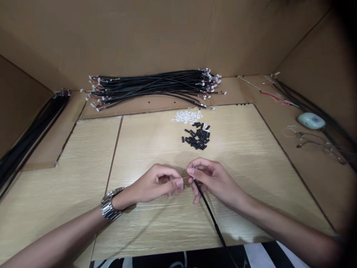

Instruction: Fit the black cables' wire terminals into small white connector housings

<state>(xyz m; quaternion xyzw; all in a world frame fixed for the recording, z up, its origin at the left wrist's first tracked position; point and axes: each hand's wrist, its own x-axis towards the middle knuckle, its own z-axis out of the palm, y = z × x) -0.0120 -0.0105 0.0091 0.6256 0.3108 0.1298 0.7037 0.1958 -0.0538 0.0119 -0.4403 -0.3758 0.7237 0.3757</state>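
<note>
A black cable (209, 210) runs up from the table's front edge to my right hand (208, 176), where its end shows thin orange wires (185, 178). The right fingers are pinched near that end, and a small shiny metal piece shows at their tips. Just to the left, my left hand (163, 182) pinches the ends of the thin wires between thumb and forefinger; a tiny white bit shows there. Beyond the hands lie a heap of short black tubes (199, 137) and, behind it, a pile of small white connectors (187, 117).
A large bundle of black cables with white plugs (150, 87) lies at the back. More black cables (33, 126) rest at the left. On the right are a pale green rounded object (311, 121), glasses (320, 143) and red wires (275, 96). Cardboard walls (139, 33) surround the table.
</note>
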